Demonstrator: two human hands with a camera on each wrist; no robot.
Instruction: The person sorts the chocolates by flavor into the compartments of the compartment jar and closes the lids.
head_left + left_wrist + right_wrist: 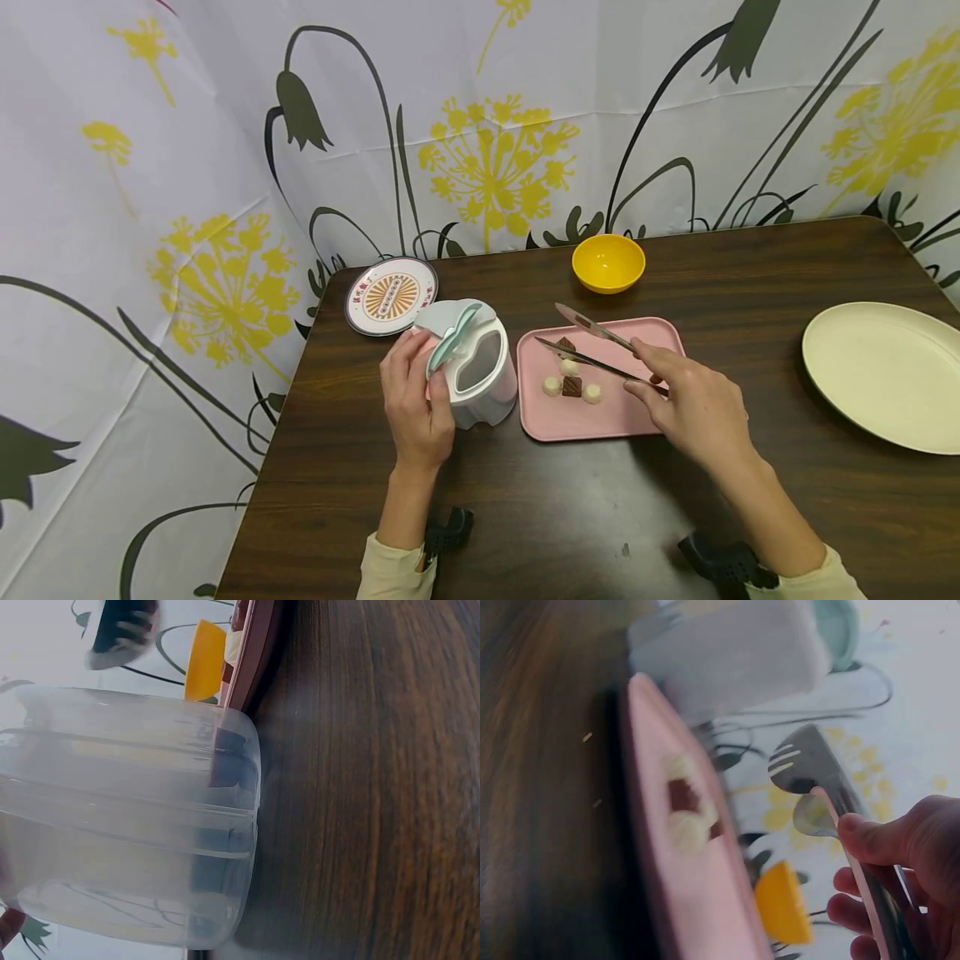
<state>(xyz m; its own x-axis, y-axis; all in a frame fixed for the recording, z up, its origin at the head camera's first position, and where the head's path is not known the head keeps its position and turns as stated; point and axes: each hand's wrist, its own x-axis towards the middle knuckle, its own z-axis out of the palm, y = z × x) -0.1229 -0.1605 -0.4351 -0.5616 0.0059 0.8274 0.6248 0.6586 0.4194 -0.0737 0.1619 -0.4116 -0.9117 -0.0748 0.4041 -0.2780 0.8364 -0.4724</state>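
My left hand [416,408] grips the upper left side of a whitish plastic storage container [491,400], its thumb by the raised mint-green lid flap [452,340]. The lid's opening is uncovered. In the left wrist view the see-through container [127,810] fills the left half. With thumb and fingers, my right hand [697,408] holds metal serving tongs [836,787], one end forked and the other spoon-like. Their tips are spread apart above a pink tray [622,417]. On that tray lie several chocolates, brown squares [572,386] and cream-white balls [552,386]; nothing shows between the tips.
A yellow bowl [608,265] stands behind the tray. At the back left, a white patterned plate [375,321] lies behind the container. A large cream plate [885,375] is at the far right of the dark wooden table [555,517]. Flower-printed cloth [525,50] hangs behind.
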